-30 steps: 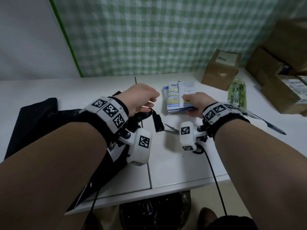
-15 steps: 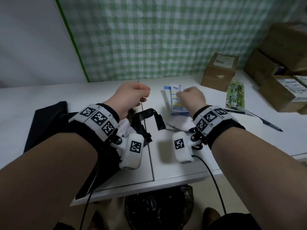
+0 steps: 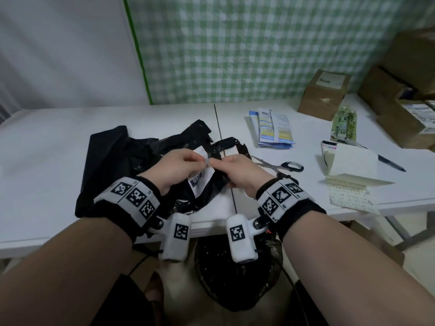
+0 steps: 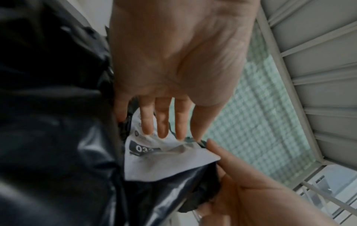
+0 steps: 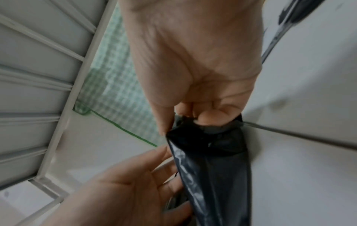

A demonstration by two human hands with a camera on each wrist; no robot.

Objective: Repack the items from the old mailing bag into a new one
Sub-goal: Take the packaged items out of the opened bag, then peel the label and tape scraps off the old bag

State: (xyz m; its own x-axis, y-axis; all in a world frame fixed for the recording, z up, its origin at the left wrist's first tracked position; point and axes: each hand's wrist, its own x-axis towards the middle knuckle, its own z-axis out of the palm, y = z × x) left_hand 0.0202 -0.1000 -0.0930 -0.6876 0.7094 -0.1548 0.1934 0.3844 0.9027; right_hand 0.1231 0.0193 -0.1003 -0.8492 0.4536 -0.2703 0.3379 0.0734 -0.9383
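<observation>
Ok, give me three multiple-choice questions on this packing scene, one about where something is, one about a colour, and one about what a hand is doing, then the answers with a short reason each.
1. Where do the scissors lie?
A. On the white table, right of the hands
B. In the bin under the table
C. On top of the cardboard box

2. What colour is the old mailing bag?
A. Green
B. Black
C. Brown

3. What is the right hand doing?
A. Resting flat on the table
B. Holding the pen
C. Gripping a bunched part of the old mailing bag

Answers:
1 A, the head view shows them flat on the table beside the right hand.
2 B, its crinkled plastic is glossy black, with a white label on it.
3 C, the right wrist view shows fingers curled round black plastic, while the left hand pinches at the label.
</observation>
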